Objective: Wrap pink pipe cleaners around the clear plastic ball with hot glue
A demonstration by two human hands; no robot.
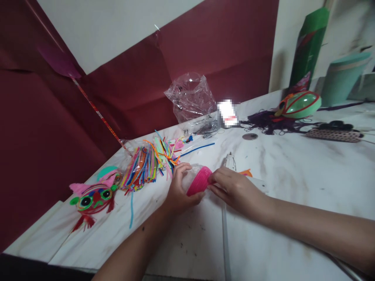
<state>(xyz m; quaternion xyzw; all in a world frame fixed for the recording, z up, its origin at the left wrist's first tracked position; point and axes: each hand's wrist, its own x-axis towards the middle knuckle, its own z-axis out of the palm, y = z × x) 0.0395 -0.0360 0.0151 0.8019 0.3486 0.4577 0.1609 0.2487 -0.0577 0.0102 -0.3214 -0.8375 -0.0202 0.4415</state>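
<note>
My left hand (179,191) is wrapped around a rounded piece (199,182), clear at the back and covered in bright pink rows that look like pipe cleaner or cord. Its thumb lies along the near edge and its fingers curl over the far side. From the right, my right hand (234,189) pinches the pink edge between thumb and fingertips; the exact strand under them is hidden. Just behind the right hand lies what looks like a glue gun (230,160), partly covered by the hand. An orange piece (246,173) shows beside it.
Bundles of coloured pipe cleaners (140,168) lie left, near a decorated animal face (95,199) and a loose blue strip (131,210). A clear plastic bag (191,99) stands behind. At back right are a green oval form (303,104), dark purple strands (260,120) and a teal bin (344,80).
</note>
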